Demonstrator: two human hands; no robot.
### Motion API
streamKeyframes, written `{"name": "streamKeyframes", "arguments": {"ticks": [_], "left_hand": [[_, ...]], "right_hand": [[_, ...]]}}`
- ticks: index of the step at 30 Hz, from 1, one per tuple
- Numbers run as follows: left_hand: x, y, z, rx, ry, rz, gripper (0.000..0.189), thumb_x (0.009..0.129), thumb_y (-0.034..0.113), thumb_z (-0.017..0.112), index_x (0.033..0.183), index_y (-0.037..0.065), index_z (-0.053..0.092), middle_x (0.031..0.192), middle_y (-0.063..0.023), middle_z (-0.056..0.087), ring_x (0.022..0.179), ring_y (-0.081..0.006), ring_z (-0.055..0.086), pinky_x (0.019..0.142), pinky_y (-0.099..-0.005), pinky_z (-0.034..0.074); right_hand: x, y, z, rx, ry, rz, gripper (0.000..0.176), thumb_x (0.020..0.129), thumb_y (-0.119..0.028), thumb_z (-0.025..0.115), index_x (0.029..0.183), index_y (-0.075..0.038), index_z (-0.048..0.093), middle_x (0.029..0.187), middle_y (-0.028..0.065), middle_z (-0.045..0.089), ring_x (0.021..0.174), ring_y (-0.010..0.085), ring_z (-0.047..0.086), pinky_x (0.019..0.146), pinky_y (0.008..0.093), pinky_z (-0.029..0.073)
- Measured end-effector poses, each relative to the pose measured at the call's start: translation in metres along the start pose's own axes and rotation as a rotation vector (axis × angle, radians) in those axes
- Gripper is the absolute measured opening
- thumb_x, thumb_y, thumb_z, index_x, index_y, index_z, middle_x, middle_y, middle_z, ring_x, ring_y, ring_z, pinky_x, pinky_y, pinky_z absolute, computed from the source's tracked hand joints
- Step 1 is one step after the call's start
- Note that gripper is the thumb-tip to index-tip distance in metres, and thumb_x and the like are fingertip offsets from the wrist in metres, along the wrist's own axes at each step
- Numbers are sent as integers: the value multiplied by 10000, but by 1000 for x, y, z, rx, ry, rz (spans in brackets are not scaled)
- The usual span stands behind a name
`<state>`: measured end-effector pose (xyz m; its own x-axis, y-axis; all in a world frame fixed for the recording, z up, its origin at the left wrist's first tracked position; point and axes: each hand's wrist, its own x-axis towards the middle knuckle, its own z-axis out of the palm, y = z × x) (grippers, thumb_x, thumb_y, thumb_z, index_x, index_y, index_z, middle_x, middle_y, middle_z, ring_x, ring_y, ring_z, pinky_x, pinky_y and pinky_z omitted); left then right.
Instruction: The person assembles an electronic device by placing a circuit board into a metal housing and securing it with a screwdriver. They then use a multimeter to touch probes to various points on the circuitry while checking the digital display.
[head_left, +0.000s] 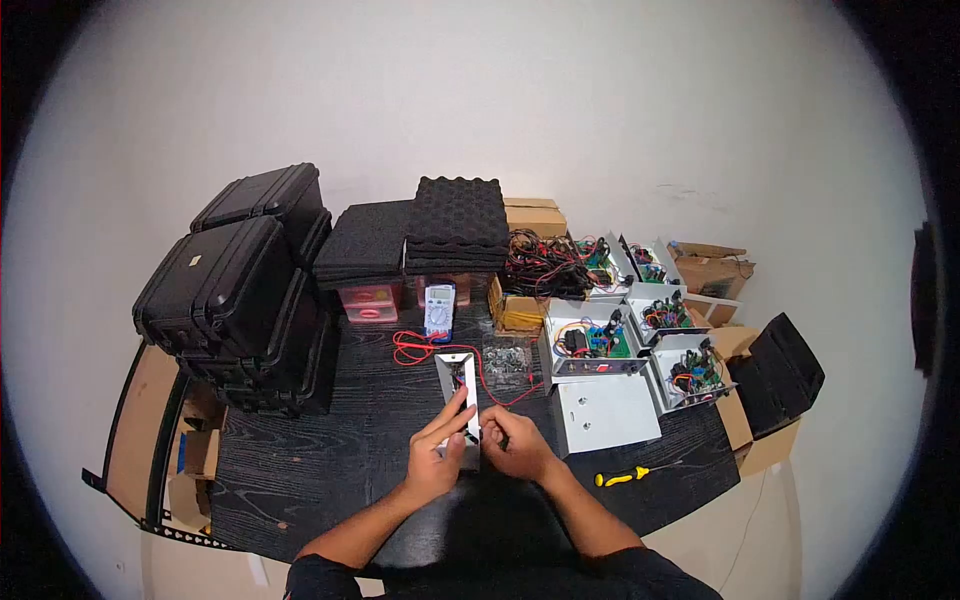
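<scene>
A narrow white metal box [457,361] stands on the black table with its open side up, and some wiring shows inside. My left hand [437,463] is at its left side, fingers stretched across the opening and the thumb apart from them. Against the box's right wall, my right hand [516,449] is closed with curled fingers. Whatever those fingers pinch is hidden. Just behind the box lies a bag of small parts [508,366], and a multimeter [439,312] with red leads stands farther back.
Open white enclosures with circuit boards [592,340] crowd the right, near a closed white enclosure [610,415]. A yellow screwdriver [625,477] lies in front. Black hard cases [225,290] are stacked left. Foam sheets [455,225] and a box of cables [545,265] stand behind.
</scene>
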<state>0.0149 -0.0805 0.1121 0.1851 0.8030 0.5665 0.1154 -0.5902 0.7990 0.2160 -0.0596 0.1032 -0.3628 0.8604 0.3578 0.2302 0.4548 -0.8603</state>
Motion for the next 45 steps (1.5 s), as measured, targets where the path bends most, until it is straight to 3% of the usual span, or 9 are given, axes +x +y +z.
{"name": "streamKeyframes", "arguments": {"ticks": [3, 6, 12, 15, 21, 27, 37, 40, 45], "left_hand": [[-1, -2, 0, -2, -3, -10, 417, 1106, 213, 534, 1399, -61, 650, 1582, -305, 498, 1486, -408, 482, 1193, -451, 404], [-1, -1, 0, -16, 0, -14, 420, 1107, 217, 534, 1397, -63, 650, 1582, -305, 498, 1485, -410, 483, 1192, -453, 406], [-1, 3, 0, -15, -2, -39, 420, 1103, 217, 540, 1386, -70, 655, 1578, -310, 499, 1474, -415, 495, 1185, -454, 415], [0, 2, 0, -16, 4, -34, 421, 1100, 219, 541, 1381, -72, 658, 1577, -311, 501, 1472, -412, 499, 1182, -449, 419], [-1, -1, -1, 0, -6, -2, 424, 1100, 219, 537, 1388, -69, 654, 1589, -302, 492, 1482, -405, 489, 1184, -444, 417], [-1, 0, 0, -12, -5, -22, 425, 1098, 223, 543, 1393, -63, 652, 1594, -296, 490, 1484, -402, 489, 1180, -440, 419], [-1, 0, 0, -42, 3, -29, 412, 1095, 215, 555, 1389, -55, 659, 1592, -298, 491, 1474, -407, 501, 1170, -444, 430], [-1, 0, 0, 13, 8, -12, 532, 1127, 395, 520, 1385, -46, 668, 1590, -299, 493, 1442, -404, 531, 1134, -436, 463], [-1, -2, -1, 21, -7, -8, 540, 1124, 405, 525, 1393, -43, 661, 1591, -301, 491, 1450, -407, 523, 1143, -448, 459]], "right_hand": [[1, 11, -7, -237, -106, -128, 177, 923, -11, 693, 1082, -25, 614, 773, 67, 614, 634, 161, 614, 613, 298, 496], [-1, 1, 3, -96, 51, -35, 205, 909, 7, 695, 1092, -34, 613, 781, 69, 615, 626, 152, 626, 601, 303, 502], [-4, 12, -2, -193, -64, -105, 201, 916, 6, 701, 1097, -25, 619, 828, 73, 658, 649, 154, 646, 613, 302, 517], [-5, 4, 6, -65, 91, -93, 206, 923, 2, 706, 1114, -20, 631, 847, 75, 673, 664, 146, 653, 629, 296, 527], [-4, 5, 3, -199, 98, -163, 182, 950, -33, 710, 1120, -16, 646, 856, 99, 696, 709, 159, 682, 679, 310, 558], [-4, 15, 10, -76, 124, -139, 134, 984, -47, 690, 1103, -8, 644, 846, 105, 701, 747, 195, 712, 706, 330, 574], [-3, 15, 9, -22, 54, -49, 121, 1045, -78, 636, 1124, -5, 580, 786, 66, 660, 679, 128, 642, 634, 313, 521], [-4, 20, 10, -31, 41, -33, 128, 1043, -69, 634, 1132, -4, 569, 781, 63, 662, 674, 131, 643, 629, 315, 520], [-4, 16, 5, -22, 0, -100, 119, 1046, -55, 617, 1137, -6, 557, 783, 65, 671, 678, 147, 663, 629, 322, 517]]}}
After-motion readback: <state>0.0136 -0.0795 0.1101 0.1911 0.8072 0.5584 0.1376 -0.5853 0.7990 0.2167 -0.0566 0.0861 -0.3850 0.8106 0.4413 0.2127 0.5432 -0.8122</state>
